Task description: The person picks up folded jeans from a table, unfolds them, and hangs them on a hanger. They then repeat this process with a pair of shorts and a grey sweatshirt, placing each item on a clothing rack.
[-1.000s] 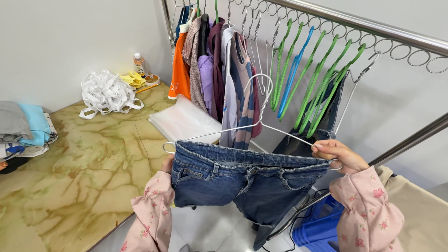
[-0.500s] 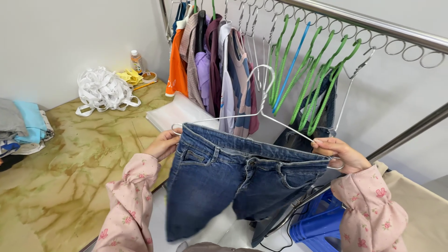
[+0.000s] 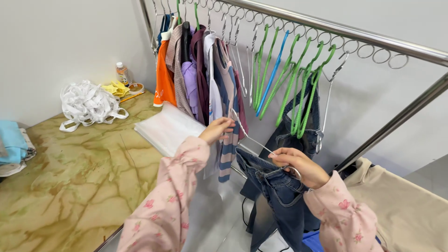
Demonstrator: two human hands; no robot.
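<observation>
Since the earlier frame, the jeans (image 3: 275, 196) had swung from spread flat to edge-on toward the garment rail (image 3: 336, 30), right hand (image 3: 298, 165) fingers closed on hanger (image 3: 254, 140) and waistband, left hand (image 3: 217, 129) fingers curled at its hook; hooking a ring seemingly came next; blue crate (image 3: 312, 240) contents unseen.

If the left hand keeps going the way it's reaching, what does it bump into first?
Most likely the hanging clothes. The left hand reaches up and away at the white wire hanger's hook, and right behind it hangs the striped shirt among the garments on the metal rail. Depth is hard to judge.
</observation>
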